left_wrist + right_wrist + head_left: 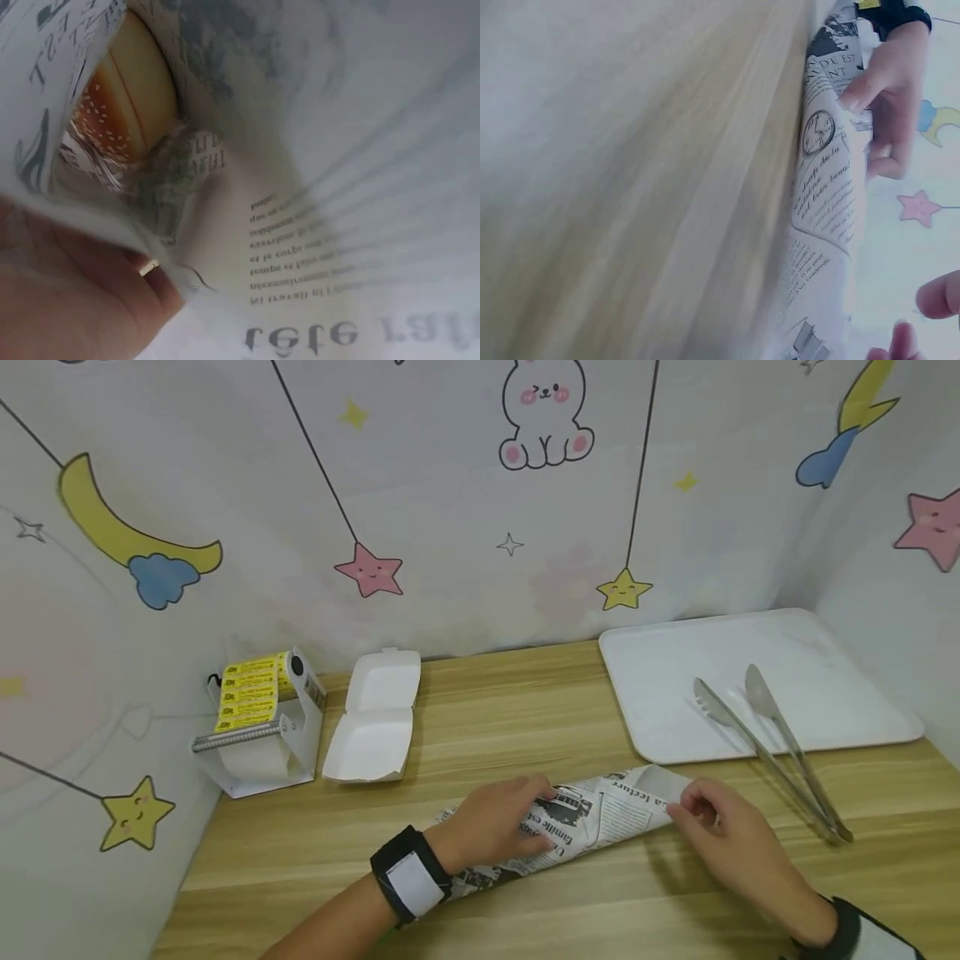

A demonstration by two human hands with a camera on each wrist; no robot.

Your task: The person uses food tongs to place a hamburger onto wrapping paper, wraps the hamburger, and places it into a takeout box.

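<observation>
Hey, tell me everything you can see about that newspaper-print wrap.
The newspaper-print wrap looks like thin white paper with black text and pictures. It is long and creased, with a folded corner near its right end. The left wrist view looks inside, where a seeded bun shows. It runs slantwise over the wooden tabletop, right end farther from the person. The left hand grips it; the right hand is at the right end, though whether it pinches is unclear.
</observation>
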